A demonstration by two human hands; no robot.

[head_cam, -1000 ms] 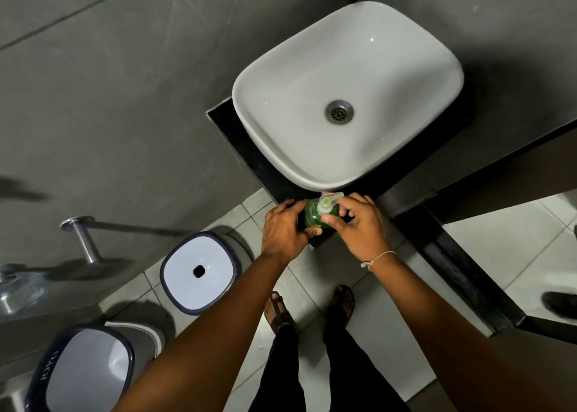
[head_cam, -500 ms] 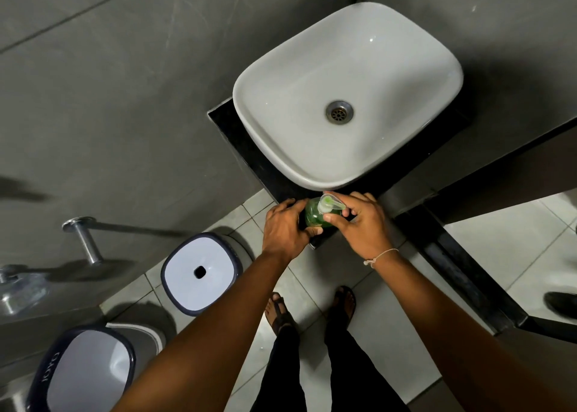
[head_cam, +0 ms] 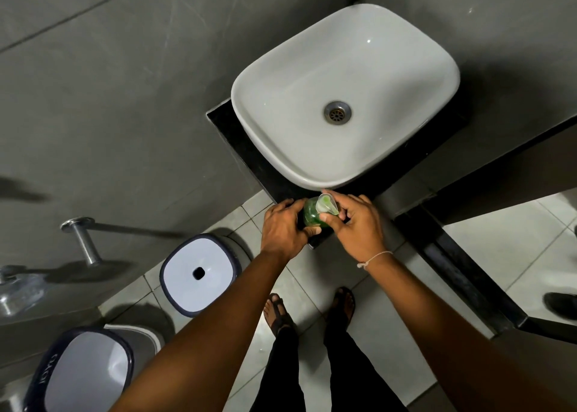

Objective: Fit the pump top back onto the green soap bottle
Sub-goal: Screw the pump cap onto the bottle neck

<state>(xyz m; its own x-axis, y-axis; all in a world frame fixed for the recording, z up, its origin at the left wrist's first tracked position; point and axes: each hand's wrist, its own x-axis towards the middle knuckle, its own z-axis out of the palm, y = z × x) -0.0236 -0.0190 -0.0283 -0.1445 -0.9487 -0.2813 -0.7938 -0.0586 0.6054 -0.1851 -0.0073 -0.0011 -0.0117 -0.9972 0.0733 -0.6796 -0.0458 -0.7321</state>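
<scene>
The green soap bottle stands on the front corner of the black counter, just below the sink's near rim. My left hand wraps its left side, thumb under the front. The pale pump top sits on the bottle's neck, its nozzle pointing up and left. My right hand pinches the pump top from the right with thumb and fingers. The bottle's lower part is hidden by both hands.
A white basin with a metal drain fills the counter behind the bottle. On the tiled floor to the left stand a small white bin and a larger one. A metal wall fitting sticks out at left. My sandalled feet are below.
The pump top's nozzle has turned from pointing right to pointing up and left, my right fingers shifting round it. The left hand and the bottle have stayed in place.
</scene>
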